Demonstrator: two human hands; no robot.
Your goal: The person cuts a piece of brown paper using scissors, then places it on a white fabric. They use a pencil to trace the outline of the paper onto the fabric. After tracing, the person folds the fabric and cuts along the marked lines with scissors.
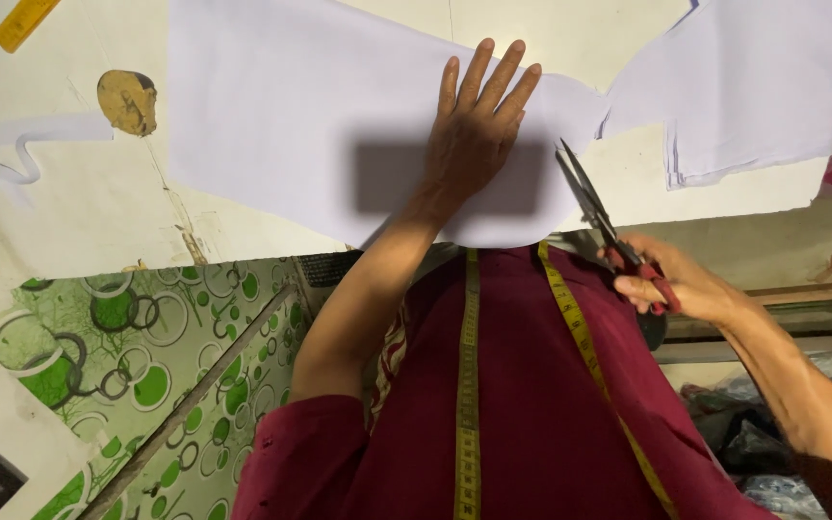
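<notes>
Left hand: your left hand [479, 130] lies flat and open, fingers together, pressing the white cloth [320, 106] down near the bench's near edge.
Right hand: your right hand [671, 279] is closed around the red handles of the scissors [601, 220], just off the near edge.
Scissors: blades parted, tips at the cloth's curved edge just right of your left hand.
White cloth: spread across the middle of the bench [79, 212], its lower curve reaching the near edge.
Second cloth: another white piece [753, 87] lies toward the far right corner.
Tape measure: a yellow tape measure [469, 385] hangs around your neck over the maroon garment.
Far left corner: a yellow ruler [23, 21]; nearer, a white scrap [12, 154] by the left edge.
</notes>
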